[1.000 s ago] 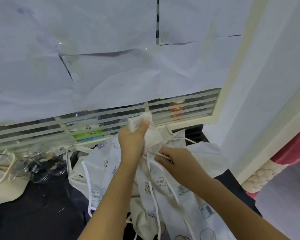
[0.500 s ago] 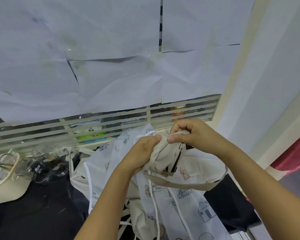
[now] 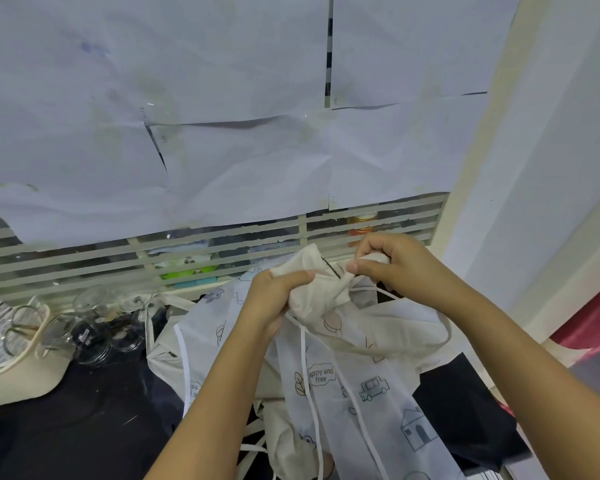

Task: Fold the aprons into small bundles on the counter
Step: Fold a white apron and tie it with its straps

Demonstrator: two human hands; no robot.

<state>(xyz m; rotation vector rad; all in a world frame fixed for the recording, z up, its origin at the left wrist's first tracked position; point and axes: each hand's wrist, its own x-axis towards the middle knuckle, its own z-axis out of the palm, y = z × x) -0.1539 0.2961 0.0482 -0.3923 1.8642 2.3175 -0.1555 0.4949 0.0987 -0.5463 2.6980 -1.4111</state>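
crumpled cream cloth apron point(image 3: 321, 292) bundle

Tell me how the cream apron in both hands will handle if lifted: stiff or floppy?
Probably floppy: the cream apron crumples between the left hand and right hand. Likely light, since a simple grip holds it up. Loose ties hang below, so they may snag on the printed apron underneath.

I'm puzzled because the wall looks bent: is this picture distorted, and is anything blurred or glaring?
Head view: the wide lens bends the window slats and leans the cream frame; light is soft and even, with no hard shadows; small glints sit on the glass jars; the printed apron is sharp enough to read its lettering.
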